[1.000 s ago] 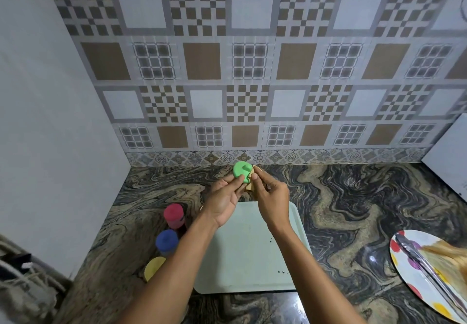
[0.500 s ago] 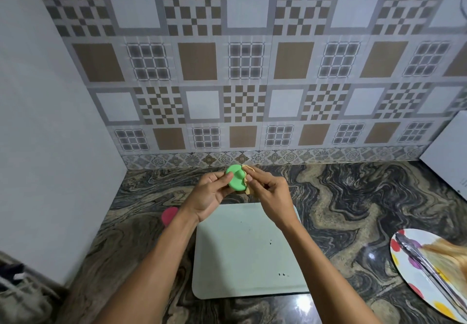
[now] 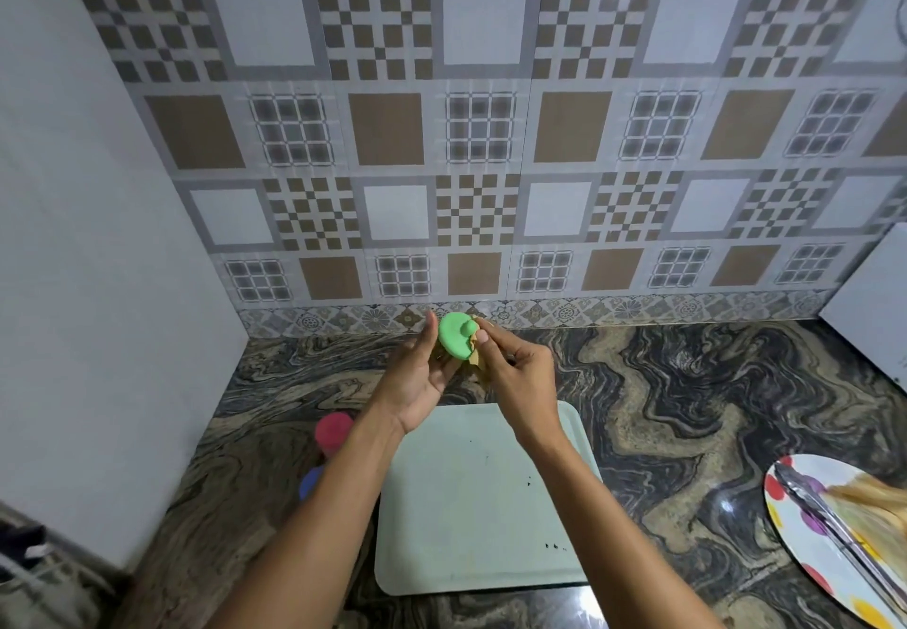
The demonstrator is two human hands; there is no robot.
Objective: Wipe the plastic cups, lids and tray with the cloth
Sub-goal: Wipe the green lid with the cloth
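Observation:
My left hand holds a green lid up above the far edge of the pale green tray. My right hand pinches a small yellowish cloth against the lid's right side. Left of the tray stand a red-lidded cup and a blue-lidded cup, both partly hidden behind my left forearm.
A spotted plate with metal tongs and a yellow cloth lies at the right edge of the marbled counter. A white wall closes the left side; patterned tiles back the counter. A few dark crumbs dot the tray.
The view tilted up and the lower yellow cup left the frame. The green lid turned in my hands, with the cloth shifting along its right side.

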